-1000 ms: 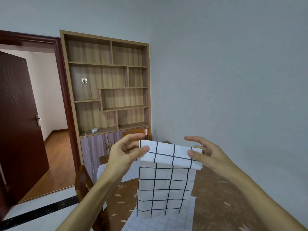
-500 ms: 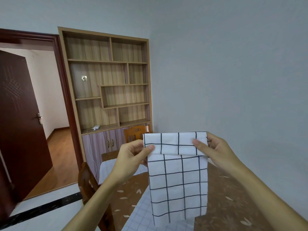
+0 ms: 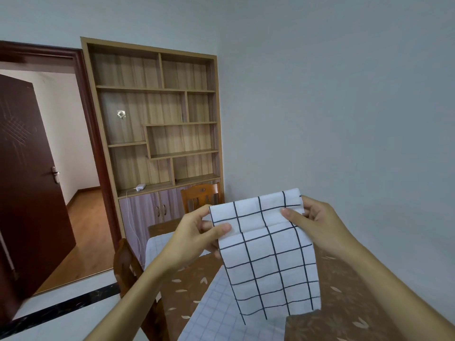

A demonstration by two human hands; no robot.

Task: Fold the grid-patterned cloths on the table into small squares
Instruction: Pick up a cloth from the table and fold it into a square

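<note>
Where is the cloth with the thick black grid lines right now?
In the head view the bold-grid cloth hangs lower centre-right above the table and a fine-grid cloth, its folded top edge pinched by the left hand and the right hand.

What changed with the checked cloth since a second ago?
The right hand curled its fingers behind the grid-patterned cloth and rose, tilting the folded top edge. The left hand still pinches the other corner; the cloth still hangs over the table.

Wooden shelf unit, centre, white adapter on its ledge; dark door open at left; far chair before the unit; near chair lower left.
</note>
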